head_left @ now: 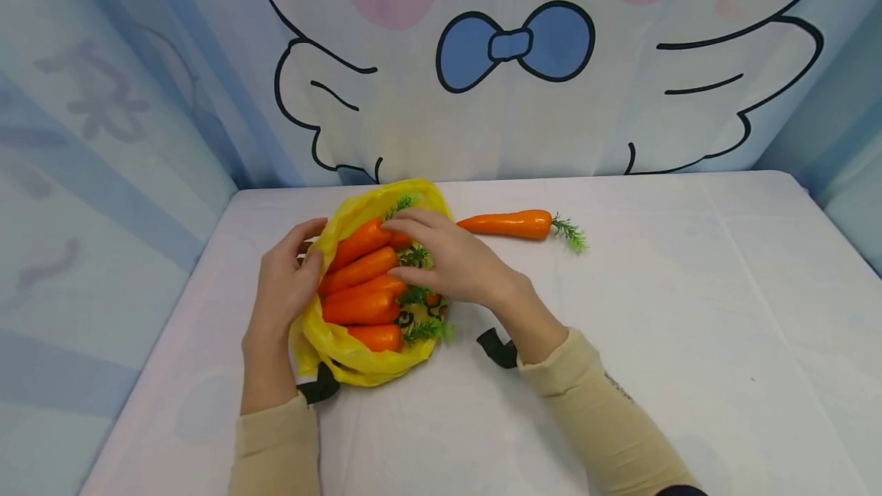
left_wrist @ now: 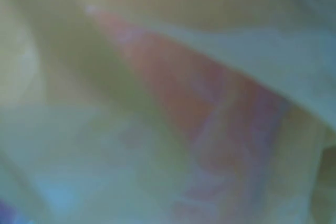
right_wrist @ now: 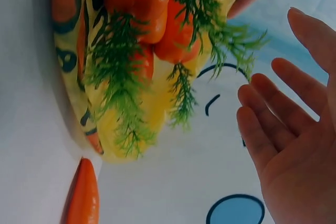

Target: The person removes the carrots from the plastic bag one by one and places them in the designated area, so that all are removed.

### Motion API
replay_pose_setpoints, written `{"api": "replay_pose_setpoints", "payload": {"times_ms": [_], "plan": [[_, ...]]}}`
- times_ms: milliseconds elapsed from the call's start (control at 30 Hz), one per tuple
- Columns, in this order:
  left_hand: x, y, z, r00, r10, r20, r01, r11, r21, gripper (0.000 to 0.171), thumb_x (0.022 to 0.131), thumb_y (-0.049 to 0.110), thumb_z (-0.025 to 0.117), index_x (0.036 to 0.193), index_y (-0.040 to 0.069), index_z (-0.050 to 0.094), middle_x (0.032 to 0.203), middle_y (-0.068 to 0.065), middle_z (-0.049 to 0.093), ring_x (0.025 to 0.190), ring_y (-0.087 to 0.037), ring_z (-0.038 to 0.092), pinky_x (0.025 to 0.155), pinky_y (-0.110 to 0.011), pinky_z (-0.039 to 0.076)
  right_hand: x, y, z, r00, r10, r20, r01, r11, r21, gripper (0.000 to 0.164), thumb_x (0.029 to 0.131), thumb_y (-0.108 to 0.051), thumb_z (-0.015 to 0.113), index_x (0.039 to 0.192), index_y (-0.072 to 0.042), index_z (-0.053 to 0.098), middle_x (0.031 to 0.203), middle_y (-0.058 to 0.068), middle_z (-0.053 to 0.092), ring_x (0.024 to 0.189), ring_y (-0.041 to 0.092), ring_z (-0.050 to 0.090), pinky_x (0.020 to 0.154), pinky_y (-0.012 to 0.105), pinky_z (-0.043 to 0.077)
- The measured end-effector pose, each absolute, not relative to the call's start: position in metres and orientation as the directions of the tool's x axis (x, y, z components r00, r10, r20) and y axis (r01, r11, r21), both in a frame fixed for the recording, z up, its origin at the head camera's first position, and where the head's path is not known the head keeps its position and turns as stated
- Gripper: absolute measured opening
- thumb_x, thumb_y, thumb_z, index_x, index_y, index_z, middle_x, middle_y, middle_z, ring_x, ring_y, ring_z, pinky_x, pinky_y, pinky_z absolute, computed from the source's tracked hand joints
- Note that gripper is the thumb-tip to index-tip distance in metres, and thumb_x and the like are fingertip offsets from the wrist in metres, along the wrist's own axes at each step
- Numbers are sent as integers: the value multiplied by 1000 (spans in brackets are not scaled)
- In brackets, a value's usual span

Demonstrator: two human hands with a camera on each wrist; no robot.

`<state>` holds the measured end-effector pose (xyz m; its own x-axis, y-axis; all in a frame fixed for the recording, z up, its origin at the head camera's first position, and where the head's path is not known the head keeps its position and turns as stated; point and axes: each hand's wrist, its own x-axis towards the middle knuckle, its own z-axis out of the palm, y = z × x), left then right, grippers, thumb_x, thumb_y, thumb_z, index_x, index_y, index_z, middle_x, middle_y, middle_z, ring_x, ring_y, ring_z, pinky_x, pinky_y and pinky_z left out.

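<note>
Several orange carrots (head_left: pixel 365 306) with feathery green tops lie side by side in a yellow plastic bag (head_left: pixel 393 367), its mouth spread wide. At the bag's left edge, my left hand (head_left: pixel 289 278) holds the rim between thumb and fingers. My right hand (head_left: pixel 455 259) hovers over the carrots from the right. In the right wrist view, that right hand (right_wrist: pixel 294 119) has its fingers extended and spread, holding nothing, beside the green tops (right_wrist: pixel 123 72). The left wrist view is blurred; only pale yellow bag film (left_wrist: pixel 94 156) and a reddish patch show.
One carrot (head_left: pixel 513 224) lies on the white-covered table (head_left: pixel 654 312) right of the bag, tip toward it. A curtain (head_left: pixel 524 128) with a cartoon drawing and blue bow tie hangs along the table's back edge. Dark straps (head_left: pixel 498 348) hang near both wrists.
</note>
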<state>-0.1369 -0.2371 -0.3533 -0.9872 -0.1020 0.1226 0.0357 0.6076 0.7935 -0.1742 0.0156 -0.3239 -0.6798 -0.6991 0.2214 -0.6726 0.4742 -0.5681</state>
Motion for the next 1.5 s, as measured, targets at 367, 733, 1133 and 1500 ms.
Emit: {"api": "replay_pose_setpoints", "payload": {"times_ms": [367,733,1133,1500], "plan": [[-138,-238,-354,-988,-103,116,29,612,790,46,104,9,42,149,9,49,143,-12,54,117,-32,54,102,-49,46,-159,-7,-327,-613,-768,186,-742,478,-471,58,93,-29,74,144,-10,55,148,6,50,137,22,44,113,34,34],[-138,-239,-355,-987,-101,122,36,610,791,45,104,9,44,148,9,50,142,-11,55,115,-31,55,100,-48,47,-149,-24,-334,-582,-804,125,-768,492,-410,55,96,-27,71,145,-9,54,146,6,51,132,20,47,110,31,38],[-137,-238,-354,-985,-101,139,50,604,795,44,103,8,44,147,9,52,141,-11,57,114,-31,57,99,-47,47,-149,-36,-357,-551,-831,74,-793,494,-356,54,95,-32,72,142,-12,57,144,5,53,130,20,50,107,30,41],[-137,-238,-354,-984,-92,154,68,601,796,45,102,7,43,146,8,52,139,-13,57,112,-32,57,98,-48,47,-149,-39,-364,-529,-847,58,-803,477,-356,50,96,-33,69,142,-16,59,145,3,53,131,18,50,109,29,39]]}}
